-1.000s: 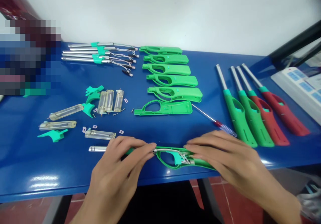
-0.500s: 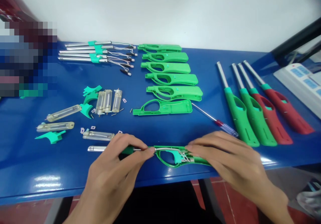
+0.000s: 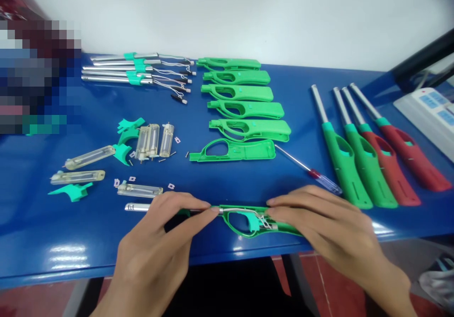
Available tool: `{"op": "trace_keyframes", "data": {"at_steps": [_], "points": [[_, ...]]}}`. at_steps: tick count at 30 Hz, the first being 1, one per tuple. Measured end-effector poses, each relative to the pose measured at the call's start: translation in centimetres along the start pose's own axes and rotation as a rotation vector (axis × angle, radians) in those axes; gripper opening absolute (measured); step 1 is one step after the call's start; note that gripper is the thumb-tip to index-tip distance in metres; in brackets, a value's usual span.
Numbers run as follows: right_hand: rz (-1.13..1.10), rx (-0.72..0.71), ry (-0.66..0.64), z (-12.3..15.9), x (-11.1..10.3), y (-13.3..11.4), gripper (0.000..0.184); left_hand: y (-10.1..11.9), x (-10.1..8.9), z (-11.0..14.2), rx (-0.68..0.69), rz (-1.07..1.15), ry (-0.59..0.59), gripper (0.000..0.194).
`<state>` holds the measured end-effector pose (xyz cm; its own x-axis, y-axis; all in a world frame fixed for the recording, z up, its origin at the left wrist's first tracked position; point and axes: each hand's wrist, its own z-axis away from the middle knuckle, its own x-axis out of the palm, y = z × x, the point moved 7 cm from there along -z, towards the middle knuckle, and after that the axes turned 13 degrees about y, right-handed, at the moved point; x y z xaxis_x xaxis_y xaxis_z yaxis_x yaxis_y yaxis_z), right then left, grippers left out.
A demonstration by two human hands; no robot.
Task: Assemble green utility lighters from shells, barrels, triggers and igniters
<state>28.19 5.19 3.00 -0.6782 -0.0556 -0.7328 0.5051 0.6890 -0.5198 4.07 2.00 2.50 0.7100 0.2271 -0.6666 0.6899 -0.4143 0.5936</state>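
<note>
Near the table's front edge lies an opened green lighter handle shell (image 3: 230, 227), with a teal trigger (image 3: 253, 222) and thin white wires (image 3: 244, 210) inside. A silver metal tube (image 3: 137, 207) extends from its left end. My left hand (image 3: 161, 236) pinches the tube's rear end between thumb and forefinger where it meets the shell. My right hand (image 3: 326, 232) closes its fingertips on the shell around the wires; its palm covers the shell's right end, so the exact grip there is partly hidden.
Several green handle shells (image 3: 244, 110) lie behind, beside metal tubes with wires (image 3: 117, 78). Clear fuel tanks (image 3: 140, 190), teal triggers (image 3: 73, 191) and small screws lie left. A screwdriver (image 3: 312, 172), finished green lighters (image 3: 345, 170) and red lighters (image 3: 413, 156) lie right.
The view has shifted slightly. Both hands stay at the shell and tube; the right fingers have spread a little at their tips.
</note>
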Motion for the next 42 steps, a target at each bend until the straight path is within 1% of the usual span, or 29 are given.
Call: {"op": "trace_keyframes", "data": {"at_steps": [4, 11, 15, 20, 24, 28, 34, 39, 42], "points": [[-0.003, 0.014, -0.003, -0.1, 0.1, 0.0, 0.031, 0.1, -0.1, -0.5, -0.008, -0.007, 0.043, 0.036], [0.014, -0.019, 0.004, -0.5, 0.0, -0.1, 0.033, 0.5, -0.1, -0.9, 0.024, -0.044, 0.061, 0.040], [0.012, -0.008, 0.024, -0.6, -0.1, -0.1, 0.030, 0.3, 0.1, -0.5, 0.045, -0.079, 0.026, 0.040], [-0.001, 0.015, 0.023, -0.4, 0.1, 0.1, 0.029, -0.1, 0.3, 0.2, 0.079, -0.140, -0.049, 0.051], [-0.006, 0.021, 0.035, -0.4, 0.1, 0.2, 0.031, -0.1, 0.2, 0.3, 0.105, -0.090, -0.067, 0.052], [-0.006, 0.016, 0.027, -0.4, 0.2, 0.2, 0.031, -0.4, 0.4, 0.2, 0.102, -0.100, -0.083, 0.054], [0.001, 0.010, 0.049, -0.6, 0.0, 0.1, 0.030, -0.5, 0.3, 0.5, 0.115, -0.083, -0.076, 0.057], [-0.001, 0.013, 0.060, -0.7, -0.1, 0.0, 0.028, -0.8, 0.3, 0.6, 0.066, -0.055, -0.101, 0.059], [0.009, 0.012, 0.054, -0.7, 0.0, 0.0, 0.029, -0.7, 0.4, 0.3, 0.058, -0.036, -0.103, 0.055]]}}
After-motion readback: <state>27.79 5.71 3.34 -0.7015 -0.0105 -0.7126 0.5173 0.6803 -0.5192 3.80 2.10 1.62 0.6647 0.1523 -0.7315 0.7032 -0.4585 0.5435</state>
